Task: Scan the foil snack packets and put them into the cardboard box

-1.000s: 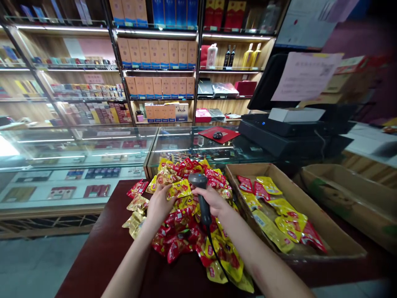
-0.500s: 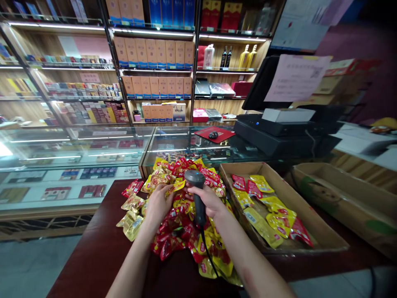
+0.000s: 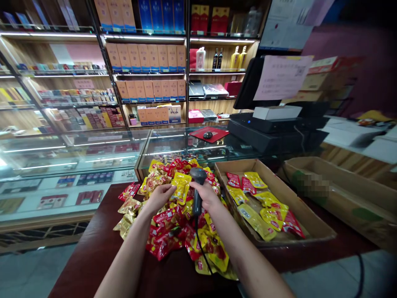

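My left hand [image 3: 161, 198] pinches the left edge of a yellow snack packet [image 3: 180, 187], whose broad face is turned toward me above the pile. Wrapped in my right hand [image 3: 205, 195] is a black barcode scanner [image 3: 197, 203], head up, its cord running down over the packets. The scanner stands just right of the yellow packet; whether my right fingertips touch that packet I cannot tell. Beneath both hands lies a heap of red, yellow and gold packets [image 3: 166, 236] on the dark red table [image 3: 99, 244].
Right of the heap, an open cardboard box [image 3: 310, 244] holds several packets, with another carton [image 3: 350, 207] beyond it. A glass counter [image 3: 173, 142] bears a mouse [image 3: 207, 135] on a red mat. A monitor [image 3: 248, 82] stands behind the box; stocked shelves line the back.
The yellow packet has been raised and turned so its broad face shows. My left hand has shifted slightly, and the scanner remains in my right hand. The whole view has moved a little.
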A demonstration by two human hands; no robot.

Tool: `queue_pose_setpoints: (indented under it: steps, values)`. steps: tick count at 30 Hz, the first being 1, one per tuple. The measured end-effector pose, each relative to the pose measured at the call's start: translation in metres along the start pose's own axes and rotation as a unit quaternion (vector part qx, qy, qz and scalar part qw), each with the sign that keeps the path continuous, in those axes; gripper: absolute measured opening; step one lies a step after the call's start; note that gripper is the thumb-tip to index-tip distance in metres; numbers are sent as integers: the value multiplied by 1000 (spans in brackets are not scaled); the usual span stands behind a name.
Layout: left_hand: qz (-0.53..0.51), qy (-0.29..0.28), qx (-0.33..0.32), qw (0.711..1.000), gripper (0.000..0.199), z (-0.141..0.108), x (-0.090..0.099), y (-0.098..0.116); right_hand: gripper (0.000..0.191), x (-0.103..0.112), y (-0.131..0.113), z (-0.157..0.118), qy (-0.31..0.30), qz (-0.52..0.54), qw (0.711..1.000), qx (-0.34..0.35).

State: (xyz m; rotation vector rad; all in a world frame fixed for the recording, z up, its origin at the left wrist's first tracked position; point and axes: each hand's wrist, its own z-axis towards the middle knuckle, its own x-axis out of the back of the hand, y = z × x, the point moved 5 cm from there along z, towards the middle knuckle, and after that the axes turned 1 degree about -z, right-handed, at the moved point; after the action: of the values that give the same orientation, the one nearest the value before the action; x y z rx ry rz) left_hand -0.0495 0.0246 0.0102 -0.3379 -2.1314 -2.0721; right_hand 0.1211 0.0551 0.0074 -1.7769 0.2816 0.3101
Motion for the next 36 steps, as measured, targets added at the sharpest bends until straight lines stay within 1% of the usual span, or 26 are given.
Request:
queue_pose_setpoints:
  steps: [4,7,10,15,19,22,25,27,32,36]
  values:
    - [-43,-58,24,997,46,1,-12,1,18,7,-5,1,31,-75,996,46]
    - [-72,-96,33,992,45,4,-19,2,21,11,-6,3,32,-97,992,72]
    - [-84,-108,40,990,47,9,-23,1,25,14,-6,3,19,-98,992,79]
    - [-92,-106,50,989,44,12,-30,4,26,23,-7,1,30,-86,994,60]
    - [-114,-137,69,982,43,13,-36,12,27,29,-15,-7,24,-44,997,53]
    - [-123,-138,74,980,46,21,-36,17,27,33,-26,-20,12,-18,997,69]
    - [-135,-101,92,981,51,34,-31,19,30,35,-33,-41,-10,-11,997,72]
    - [-139,-79,104,982,53,44,-28,20,31,35,-33,-57,-31,-26,998,54]
    - [-141,-77,111,981,53,60,-31,23,25,29,-13,-95,-89,-111,990,-9]
    - [-141,-82,118,979,53,63,-38,22,25,29,8,-107,-103,-149,983,-23]
